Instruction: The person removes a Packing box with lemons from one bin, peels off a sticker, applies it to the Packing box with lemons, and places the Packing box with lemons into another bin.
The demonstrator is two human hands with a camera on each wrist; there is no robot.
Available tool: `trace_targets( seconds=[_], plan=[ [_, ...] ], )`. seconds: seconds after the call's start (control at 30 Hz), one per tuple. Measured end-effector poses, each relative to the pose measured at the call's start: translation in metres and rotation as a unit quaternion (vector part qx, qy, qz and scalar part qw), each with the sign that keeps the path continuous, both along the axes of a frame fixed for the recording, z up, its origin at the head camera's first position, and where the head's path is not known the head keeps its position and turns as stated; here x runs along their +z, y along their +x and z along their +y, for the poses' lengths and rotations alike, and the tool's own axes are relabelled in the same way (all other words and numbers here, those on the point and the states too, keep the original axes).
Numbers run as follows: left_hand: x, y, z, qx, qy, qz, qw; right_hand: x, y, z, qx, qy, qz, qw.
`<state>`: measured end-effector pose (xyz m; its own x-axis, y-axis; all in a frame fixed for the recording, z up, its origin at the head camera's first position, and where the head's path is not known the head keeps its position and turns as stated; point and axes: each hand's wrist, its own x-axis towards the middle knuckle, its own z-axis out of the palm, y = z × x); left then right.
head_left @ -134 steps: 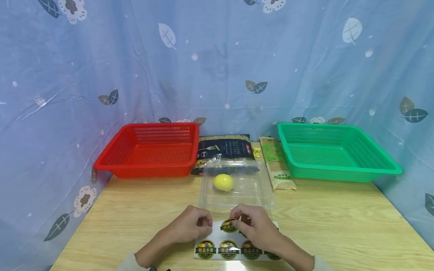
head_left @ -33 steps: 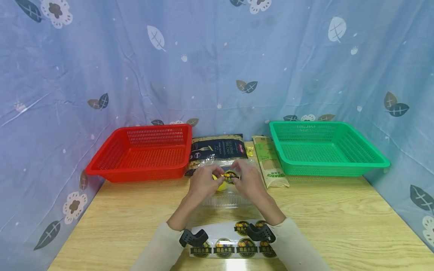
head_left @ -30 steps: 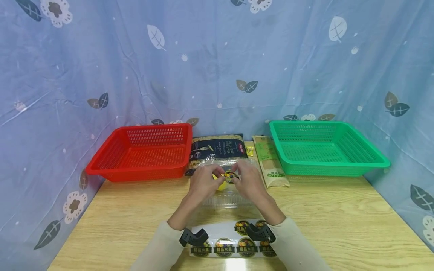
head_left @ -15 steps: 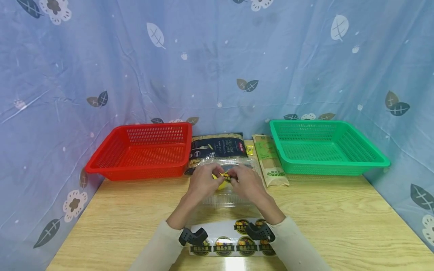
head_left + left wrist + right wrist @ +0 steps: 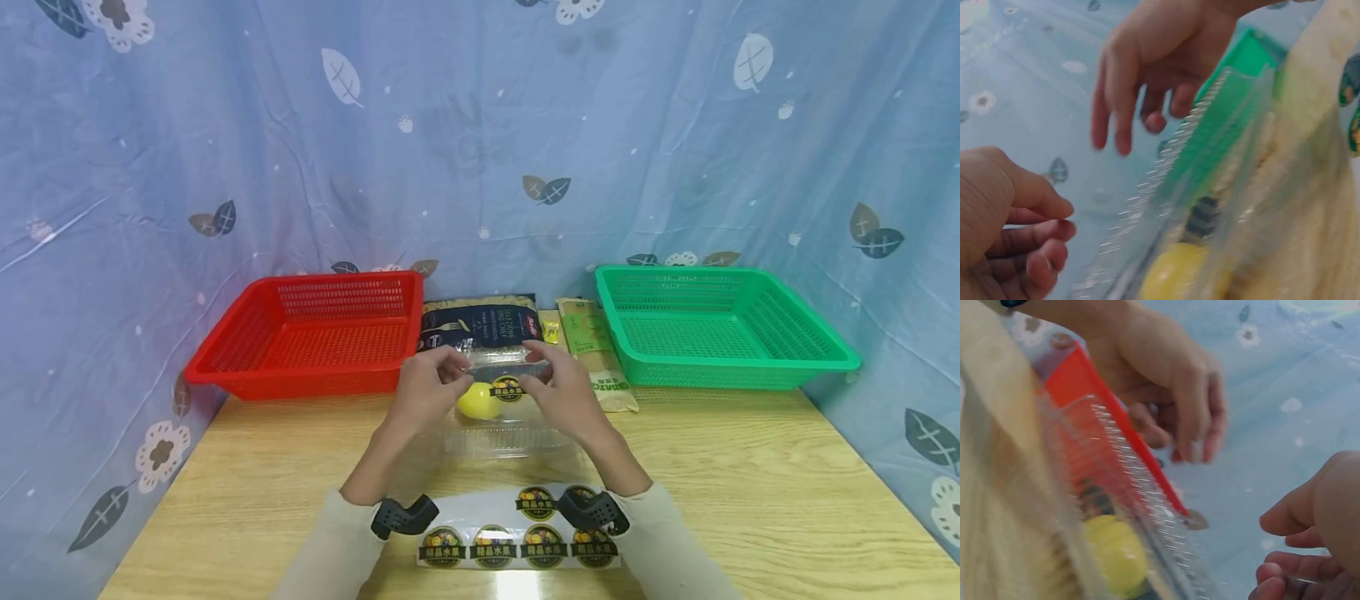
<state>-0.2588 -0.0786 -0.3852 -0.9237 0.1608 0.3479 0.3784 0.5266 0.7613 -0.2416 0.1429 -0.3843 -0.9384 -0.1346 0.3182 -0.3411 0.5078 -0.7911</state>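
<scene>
A closed clear plastic container [image 5: 507,442] stands mid-table with a yellow lemon [image 5: 477,403] inside. On its lid shows a round black-and-gold sticker [image 5: 508,389]. My left hand [image 5: 427,387] hovers by the container's left side, fingers loosely bent and holding nothing. Across from it, my right hand [image 5: 567,393] is close to the sticker's right edge, thumb and fingers apart. Both wrist views show bare fingers above the lid, the left hand [image 5: 1010,231] and the right hand [image 5: 1316,531] each empty. A white sheet of round stickers [image 5: 480,510] lies nearer me, partly under my right wrist.
A red basket [image 5: 300,379] stands at the back left and a green basket [image 5: 742,377] at the back right. Between them lie a dark pasta bag [image 5: 487,327], a small yellow packet [image 5: 551,332] and a tan-and-green package [image 5: 592,342]. A blue curtain [image 5: 480,125] hangs behind.
A sticker came off the sheet and was carried to the container lid. Since half a second ago both hands have let go and moved apart, leaving the sticker on the lid.
</scene>
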Motion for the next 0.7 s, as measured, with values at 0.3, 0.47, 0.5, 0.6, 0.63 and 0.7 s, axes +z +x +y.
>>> trace_targets(
  seconds=[0.3,0.47,0.5,0.6,0.63,0.7],
  plan=[
    [0.009,0.003,-0.023,0.06,-0.024,-0.035,0.9973,0.009,0.002,0.029,-0.065,-0.047,0.034,0.996],
    [0.009,0.004,-0.031,0.066,-0.07,-0.098,0.9905,0.008,-0.002,0.051,-0.083,-0.1,0.042,0.991],
    [0.008,0.004,-0.032,0.066,-0.079,-0.114,0.9881,0.008,-0.004,0.056,-0.089,-0.117,0.04,0.988],
    [0.005,0.002,-0.035,0.059,-0.097,-0.153,0.9816,0.009,-0.007,0.071,-0.12,-0.169,0.038,0.978],
    [0.004,0.001,-0.035,0.054,-0.101,-0.162,0.9801,0.009,-0.008,0.075,-0.134,-0.188,0.034,0.973],
    [0.002,0.0,-0.035,0.043,-0.104,-0.179,0.9774,0.009,-0.009,0.085,-0.161,-0.236,0.025,0.958]
  ],
)
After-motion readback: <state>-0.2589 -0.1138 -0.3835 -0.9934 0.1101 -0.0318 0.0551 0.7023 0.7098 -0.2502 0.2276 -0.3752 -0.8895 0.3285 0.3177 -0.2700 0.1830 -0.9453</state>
